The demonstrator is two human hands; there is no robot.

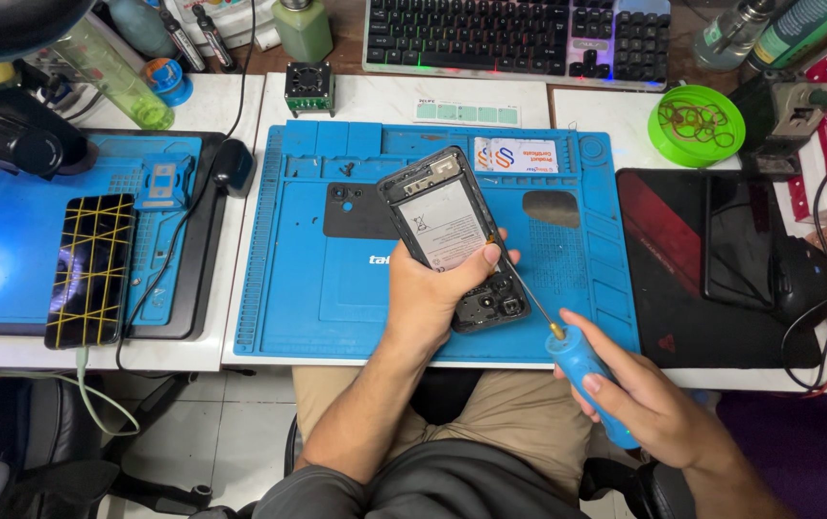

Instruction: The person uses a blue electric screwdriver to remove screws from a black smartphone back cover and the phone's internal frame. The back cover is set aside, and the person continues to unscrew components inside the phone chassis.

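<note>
Right hand (639,399): nearest the viewer, clenched around the blue handle of a screwdriver (581,365); the thin shaft runs up and to the left, its tip meeting the phone's right edge.
Left hand (442,293): grasping the opened phone (452,235) from below, thumb pressed on its right side, lifted just above the blue work mat (317,279).
Phone, orientation: face down, long axis tilted from upper left to lower right; the camera end points down toward the person, the opposite end toward the keyboard (519,34).
Progress: judged part-way; the back cover (360,211) already lies apart on the mat, and battery and inner frame are exposed. Inner plates still sit in place, so screws seem left to do.
Mat, far edge: small screws in tray recesses.
Desk, beyond: a second phone (91,269) at left, a green bowl (697,125) at right.
</note>
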